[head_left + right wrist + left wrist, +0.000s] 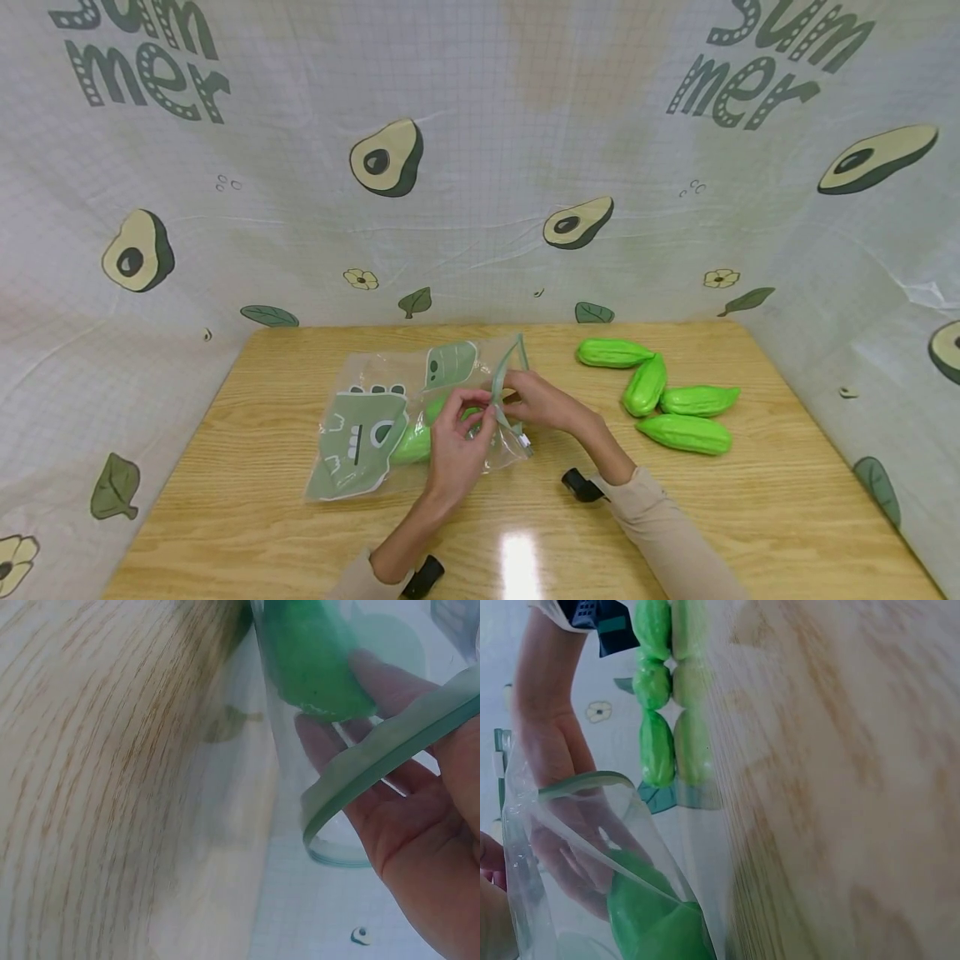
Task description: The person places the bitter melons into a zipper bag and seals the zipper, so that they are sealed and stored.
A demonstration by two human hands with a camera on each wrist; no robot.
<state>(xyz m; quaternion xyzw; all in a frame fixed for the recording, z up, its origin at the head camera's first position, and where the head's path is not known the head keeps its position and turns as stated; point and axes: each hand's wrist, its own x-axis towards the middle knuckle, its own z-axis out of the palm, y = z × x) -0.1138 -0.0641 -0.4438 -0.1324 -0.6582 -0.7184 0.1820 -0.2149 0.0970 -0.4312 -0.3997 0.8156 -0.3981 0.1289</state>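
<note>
A clear zip bag [363, 442] with a green cartoon print lies on the table, its mouth to the right. Green ridged gourds [411, 447] are inside it. My left hand [457, 450] pinches the bag by its mouth between thumb and fingers. Through the opening reaches my right hand [543, 402]. In the right wrist view its fingers are fairly straight and spread at the end of a gourd [315, 667], the thumb at its side. The green rim [390, 769] crosses in front of that hand. The left hand is mostly cut off in the left wrist view.
Several more green gourds [684, 434] lie close together on the right of the wooden table [247, 433]. A zip slider [524, 440] sits at the near corner of the bag's mouth. A printed avocado curtain [480, 275] hangs behind and at both sides.
</note>
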